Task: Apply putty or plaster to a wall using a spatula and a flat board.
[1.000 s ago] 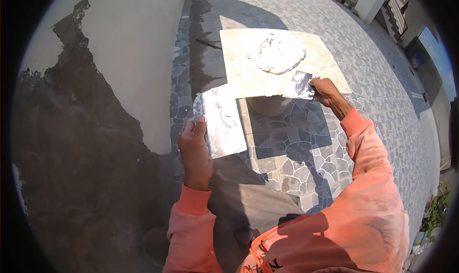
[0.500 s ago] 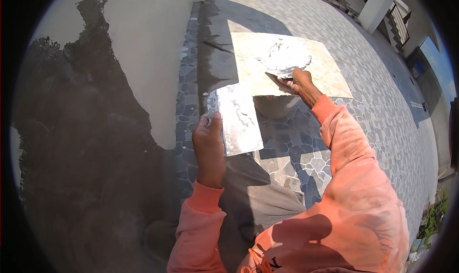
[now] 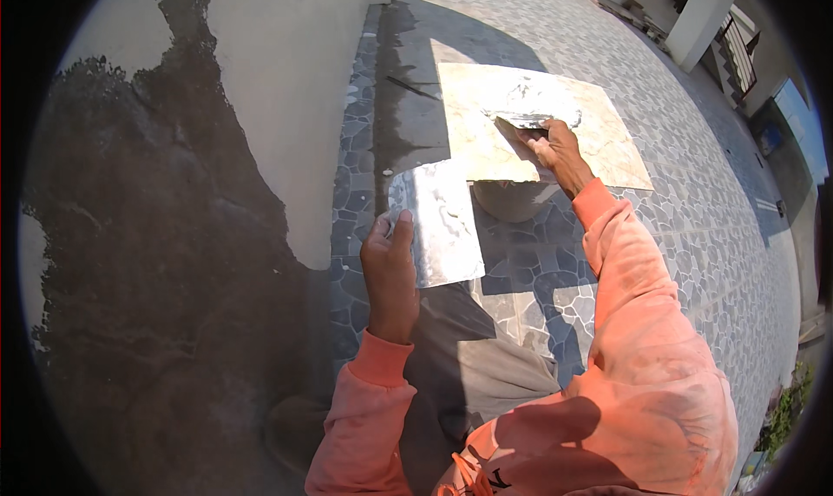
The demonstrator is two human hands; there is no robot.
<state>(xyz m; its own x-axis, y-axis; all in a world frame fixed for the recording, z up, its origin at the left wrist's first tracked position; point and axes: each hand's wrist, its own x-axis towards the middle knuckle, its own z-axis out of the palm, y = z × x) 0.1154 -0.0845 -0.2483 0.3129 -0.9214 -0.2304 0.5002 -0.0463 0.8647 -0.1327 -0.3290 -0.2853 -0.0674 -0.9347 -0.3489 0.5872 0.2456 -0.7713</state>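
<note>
My left hand (image 3: 390, 270) grips a rectangular steel plastering trowel (image 3: 447, 236) by its left edge, thumb on top. White smears lie on its bright face; any handle beneath is hidden. Farther out to the right, my right hand (image 3: 560, 156) is closed round a wide scraper (image 3: 512, 130), whose blade touches a heap of wet white plaster (image 3: 531, 90). That heap sits on a square beige tile (image 3: 614, 140), marbled and strongly sunlit. Glare hides much of the plaster's outline and the scraper's far edge.
A round bucket (image 3: 514, 203) stands under the tile. On the left rises a wall, part dark grey coat (image 3: 156, 236), part pale finish (image 3: 269, 88). A thin dark stick (image 3: 412, 88) lies on the wet strip by the wall. Grey stone-patterned paving (image 3: 711, 227) stretches right.
The scraper has turned and drawn across the plaster, flattening the heap's near side. The trowel has tilted slightly in my left hand. The whole view has shifted a little.
</note>
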